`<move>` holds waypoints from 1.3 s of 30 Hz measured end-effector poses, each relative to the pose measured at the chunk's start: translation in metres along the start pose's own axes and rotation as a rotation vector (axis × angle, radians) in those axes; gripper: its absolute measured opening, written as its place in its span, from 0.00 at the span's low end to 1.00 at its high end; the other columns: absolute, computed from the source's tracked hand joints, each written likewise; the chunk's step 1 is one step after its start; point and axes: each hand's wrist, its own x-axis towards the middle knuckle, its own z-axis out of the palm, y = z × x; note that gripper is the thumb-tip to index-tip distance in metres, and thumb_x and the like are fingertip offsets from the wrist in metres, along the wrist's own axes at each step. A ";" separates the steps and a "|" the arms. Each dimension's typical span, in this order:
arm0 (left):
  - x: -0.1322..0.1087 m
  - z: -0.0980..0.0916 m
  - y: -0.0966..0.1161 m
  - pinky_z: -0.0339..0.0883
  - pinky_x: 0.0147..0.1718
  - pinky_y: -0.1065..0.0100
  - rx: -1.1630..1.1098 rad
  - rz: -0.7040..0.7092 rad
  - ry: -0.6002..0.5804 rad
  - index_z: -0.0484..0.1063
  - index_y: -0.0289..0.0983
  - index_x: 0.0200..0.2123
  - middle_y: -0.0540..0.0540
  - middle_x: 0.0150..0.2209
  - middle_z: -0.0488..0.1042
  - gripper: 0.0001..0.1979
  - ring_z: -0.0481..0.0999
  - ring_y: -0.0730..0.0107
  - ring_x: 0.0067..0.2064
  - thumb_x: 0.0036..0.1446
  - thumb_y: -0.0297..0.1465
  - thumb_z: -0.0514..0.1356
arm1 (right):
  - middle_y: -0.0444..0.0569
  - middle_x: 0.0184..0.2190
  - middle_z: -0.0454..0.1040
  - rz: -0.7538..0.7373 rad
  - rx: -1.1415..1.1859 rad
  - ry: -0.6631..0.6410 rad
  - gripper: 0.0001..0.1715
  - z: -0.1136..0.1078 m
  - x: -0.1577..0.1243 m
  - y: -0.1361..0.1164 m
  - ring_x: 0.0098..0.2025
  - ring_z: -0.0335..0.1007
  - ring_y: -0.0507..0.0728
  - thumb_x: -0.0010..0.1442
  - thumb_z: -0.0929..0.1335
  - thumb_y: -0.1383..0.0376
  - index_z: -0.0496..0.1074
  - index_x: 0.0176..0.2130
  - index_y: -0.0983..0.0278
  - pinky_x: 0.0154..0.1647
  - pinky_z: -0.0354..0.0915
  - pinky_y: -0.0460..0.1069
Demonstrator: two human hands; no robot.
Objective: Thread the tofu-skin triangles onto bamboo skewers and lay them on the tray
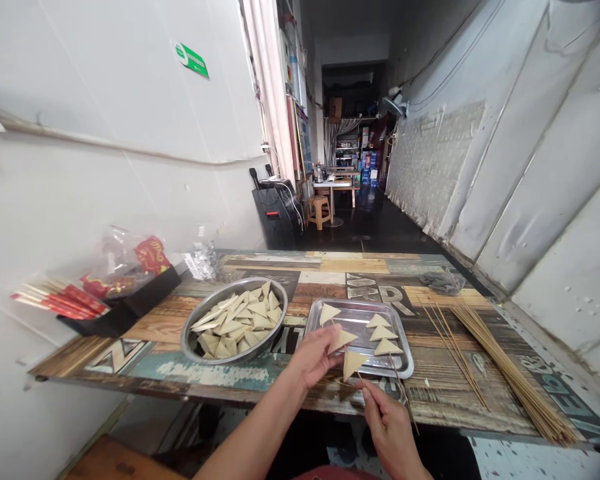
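Note:
My right hand [389, 423] pinches a thin bamboo skewer [360, 379], whose tip end carries a pale triangular slice [354, 365] that looks like tofu. Just beyond it, my left hand [317, 357] is closed on another triangular slice [343, 339] over the near left part of a metal tray [406, 357]. A further slice [329, 313] lies in line with these at the tray's far left; whether the skewer passes through it I cannot tell. On the tray's right side, several slices [381, 333] sit in a row on a second skewer [404, 393] jutting over the near rim.
Left of the tray stands a round metal bowl [186, 333] heaped with triangular slices. Loose skewers [455, 350] and a thick skewer bundle [515, 377] lie at right. A black box [145, 293] with packets and red-wrapped chopsticks [63, 301] stands at the table's left end.

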 end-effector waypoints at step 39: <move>-0.010 0.017 -0.038 0.68 0.28 0.71 0.032 -0.092 -0.024 0.71 0.30 0.27 0.41 0.26 0.75 0.09 0.75 0.68 0.30 0.43 0.29 0.65 | 0.45 0.16 0.68 0.004 0.009 0.049 0.23 0.000 0.003 -0.004 0.21 0.67 0.53 0.62 0.57 0.58 0.72 0.43 0.69 0.20 0.63 0.43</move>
